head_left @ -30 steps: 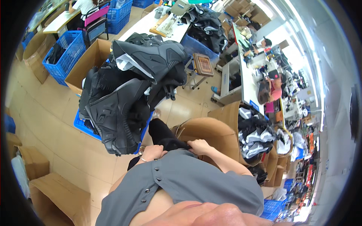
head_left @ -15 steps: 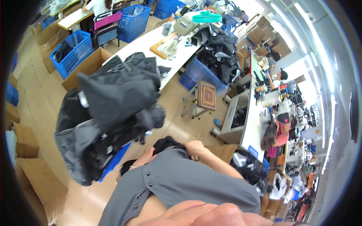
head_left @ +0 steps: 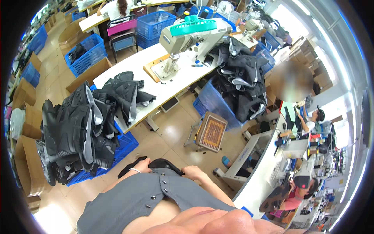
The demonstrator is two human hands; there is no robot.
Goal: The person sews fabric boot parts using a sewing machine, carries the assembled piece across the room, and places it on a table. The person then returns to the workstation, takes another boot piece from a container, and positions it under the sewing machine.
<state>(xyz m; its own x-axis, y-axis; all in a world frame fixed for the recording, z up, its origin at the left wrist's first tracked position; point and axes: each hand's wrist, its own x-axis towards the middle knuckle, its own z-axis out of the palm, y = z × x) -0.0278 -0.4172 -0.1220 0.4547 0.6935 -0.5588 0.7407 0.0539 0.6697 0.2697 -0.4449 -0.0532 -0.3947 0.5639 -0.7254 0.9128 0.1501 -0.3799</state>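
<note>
At my waist both hands grip a piece of black fabric (head_left: 165,164), whose lower part hangs out of sight beyond my grey buttoned shirt (head_left: 175,195). My left hand (head_left: 142,165), with a pale band at the wrist, is closed on its left side, where a dark flap sticks out. On the other side my right hand (head_left: 193,172) has its fingers curled around the edge. Left of my hands, a tall heap of black and grey sewn pieces (head_left: 68,132) fills a blue basket (head_left: 126,146); neither hand touches it.
Ahead is a white table (head_left: 124,64) with a sewing machine (head_left: 169,66) and a green fan (head_left: 193,25). A stool (head_left: 211,132) stands before it, beside a blue bin (head_left: 218,103) overflowing with dark pieces. Cardboard boxes (head_left: 29,163) line the left; a person (head_left: 296,195) sits at right.
My view has shifted: the sewing machine and stool appear larger and the heaped basket sits farther left. Both hands still grip the black fabric at my waist.
</note>
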